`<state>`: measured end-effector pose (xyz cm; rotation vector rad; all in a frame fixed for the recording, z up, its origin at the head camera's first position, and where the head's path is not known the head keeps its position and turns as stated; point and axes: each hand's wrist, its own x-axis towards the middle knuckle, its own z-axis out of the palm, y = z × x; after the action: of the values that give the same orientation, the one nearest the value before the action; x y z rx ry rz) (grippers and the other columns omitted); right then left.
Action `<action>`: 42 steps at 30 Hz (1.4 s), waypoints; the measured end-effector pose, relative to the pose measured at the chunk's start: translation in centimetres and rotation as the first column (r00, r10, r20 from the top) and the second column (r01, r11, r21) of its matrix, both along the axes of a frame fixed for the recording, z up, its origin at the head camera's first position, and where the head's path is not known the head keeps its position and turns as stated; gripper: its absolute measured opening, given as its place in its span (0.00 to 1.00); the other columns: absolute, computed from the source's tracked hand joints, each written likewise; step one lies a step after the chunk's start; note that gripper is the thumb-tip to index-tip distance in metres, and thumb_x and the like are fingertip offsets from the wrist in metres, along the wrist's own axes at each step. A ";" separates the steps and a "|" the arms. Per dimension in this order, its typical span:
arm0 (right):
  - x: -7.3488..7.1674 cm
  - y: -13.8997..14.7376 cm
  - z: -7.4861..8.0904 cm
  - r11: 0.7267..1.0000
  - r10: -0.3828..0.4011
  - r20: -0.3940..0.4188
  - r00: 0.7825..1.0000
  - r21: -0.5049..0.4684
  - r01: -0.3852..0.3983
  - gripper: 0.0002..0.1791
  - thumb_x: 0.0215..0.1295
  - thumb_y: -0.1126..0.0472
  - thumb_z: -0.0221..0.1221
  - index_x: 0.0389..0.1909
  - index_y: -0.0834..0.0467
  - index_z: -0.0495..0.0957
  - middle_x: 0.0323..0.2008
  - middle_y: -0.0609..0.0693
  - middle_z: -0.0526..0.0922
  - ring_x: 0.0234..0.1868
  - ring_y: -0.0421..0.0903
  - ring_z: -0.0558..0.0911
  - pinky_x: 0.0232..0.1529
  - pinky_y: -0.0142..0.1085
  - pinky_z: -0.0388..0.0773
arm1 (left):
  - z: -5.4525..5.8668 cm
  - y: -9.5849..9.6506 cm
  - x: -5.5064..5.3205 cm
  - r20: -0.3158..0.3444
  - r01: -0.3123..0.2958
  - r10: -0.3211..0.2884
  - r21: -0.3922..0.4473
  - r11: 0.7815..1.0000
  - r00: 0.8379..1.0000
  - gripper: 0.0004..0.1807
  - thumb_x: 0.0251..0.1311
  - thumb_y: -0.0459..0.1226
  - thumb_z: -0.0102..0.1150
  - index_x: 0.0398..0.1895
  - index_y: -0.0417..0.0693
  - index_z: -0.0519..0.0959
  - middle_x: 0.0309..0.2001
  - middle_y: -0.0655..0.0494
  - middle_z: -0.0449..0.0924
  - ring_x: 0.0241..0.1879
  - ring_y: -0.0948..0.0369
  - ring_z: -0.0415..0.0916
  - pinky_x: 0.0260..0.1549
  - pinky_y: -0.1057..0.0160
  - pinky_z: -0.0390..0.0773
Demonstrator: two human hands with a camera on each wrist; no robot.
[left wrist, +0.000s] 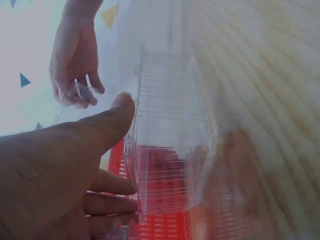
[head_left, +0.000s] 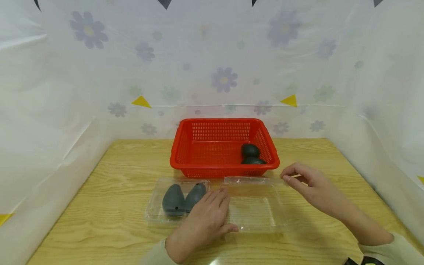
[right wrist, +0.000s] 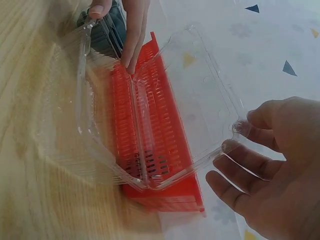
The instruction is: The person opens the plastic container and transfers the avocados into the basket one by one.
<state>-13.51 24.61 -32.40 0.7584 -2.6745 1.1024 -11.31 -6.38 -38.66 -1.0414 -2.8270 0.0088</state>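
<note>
An uncovered clear plastic clamshell box (head_left: 253,215) sits on the wooden table, its lid (right wrist: 202,92) raised. My right hand (head_left: 309,189) pinches the lid's outer edge between thumb and fingers. With fingers extended, my left hand (head_left: 205,219) rests along the box's left side; in the left wrist view its thumb and fingertips (left wrist: 127,206) touch the rim. No items show inside this box. Just left of it lies a second clear clamshell (head_left: 153,209) containing two dark green avocados (head_left: 173,200), partly behind my left hand.
Behind the boxes stands a red plastic basket (head_left: 225,168) with two more dark avocados (head_left: 250,150) in its right corner. White flowered sheeting (head_left: 198,55) encloses the table (head_left: 109,206) at the back and both sides.
</note>
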 end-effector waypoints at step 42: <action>5.5 9.9 -6.9 0.913 -0.119 0.367 0.923 -0.325 0.247 0.19 0.82 0.58 0.39 0.65 0.63 0.64 0.56 0.39 0.78 0.55 0.31 0.79 0.49 0.25 0.81 | 0.1 8.5 -1.3 -0.174 0.292 -0.294 -0.036 0.956 0.940 0.31 0.69 0.60 0.48 0.59 0.47 0.77 0.61 0.48 0.76 0.65 0.52 0.72 0.68 0.57 0.70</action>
<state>-8.00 34.52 -39.27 0.2557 -2.5971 1.7458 -12.64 2.08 -38.60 -1.3797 -2.4920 0.0827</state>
